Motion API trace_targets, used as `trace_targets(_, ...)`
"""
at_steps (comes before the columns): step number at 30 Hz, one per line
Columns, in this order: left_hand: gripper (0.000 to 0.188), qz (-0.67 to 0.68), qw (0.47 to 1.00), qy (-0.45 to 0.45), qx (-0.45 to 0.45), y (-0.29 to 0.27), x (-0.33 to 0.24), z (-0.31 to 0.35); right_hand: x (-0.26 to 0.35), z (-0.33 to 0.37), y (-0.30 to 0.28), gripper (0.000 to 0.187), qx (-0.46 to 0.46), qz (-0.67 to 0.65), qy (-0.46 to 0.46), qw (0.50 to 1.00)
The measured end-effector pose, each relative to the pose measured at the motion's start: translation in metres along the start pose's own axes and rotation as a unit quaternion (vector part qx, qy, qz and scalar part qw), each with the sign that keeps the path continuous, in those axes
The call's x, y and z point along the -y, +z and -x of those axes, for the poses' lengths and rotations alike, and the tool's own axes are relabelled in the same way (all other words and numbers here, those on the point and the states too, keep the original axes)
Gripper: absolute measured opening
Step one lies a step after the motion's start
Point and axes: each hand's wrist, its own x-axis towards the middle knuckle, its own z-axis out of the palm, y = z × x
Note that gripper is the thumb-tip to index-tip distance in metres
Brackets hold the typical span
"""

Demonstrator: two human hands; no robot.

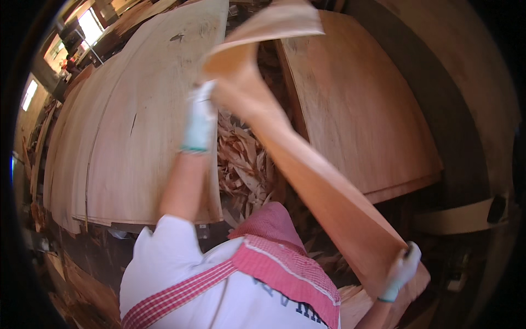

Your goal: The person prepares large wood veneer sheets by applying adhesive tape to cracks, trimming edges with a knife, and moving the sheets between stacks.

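Observation:
A long, thin strip of wood veneer [307, 159] stretches diagonally between my hands, its far end curled over and blurred by motion. My left hand [200, 115], in a white glove with a green cuff, is closed on the strip's edge near that curled end. Lower right, my right hand [402, 268], gloved the same way, grips the strip's near end. The strip twists along its length and is held up above the scraps and the right-hand sheets. Some fingers of both hands are hidden or smeared.
Large veneer sheets lie in a stack [148, 109] on the left, and another stack [356, 104] lies on the right. Between them is a heap of torn veneer scraps [244, 159]. A pale curved piece [455, 217] sits at the far right. Red checked cloth [290, 257] covers part of my white shirt.

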Motion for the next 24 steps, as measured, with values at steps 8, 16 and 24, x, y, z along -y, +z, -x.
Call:
trace_targets(8,0.035,-0.141,0.935,0.211,-0.246,-0.194,-0.129,0.007,0.152,-0.147,0.204,0.029,0.178,-0.177,-0.227,0.941)
trace_targets(16,0.026,-0.174,0.88,0.262,-0.357,-0.174,-0.11,-0.092,0.312,-0.281,0.341,0.019,0.267,-0.234,-0.294,0.887)
trace_targets(24,0.025,-0.252,0.838,0.263,-0.406,-0.184,-0.121,-0.243,0.468,-0.404,0.465,0.02,0.348,-0.269,-0.335,0.833)
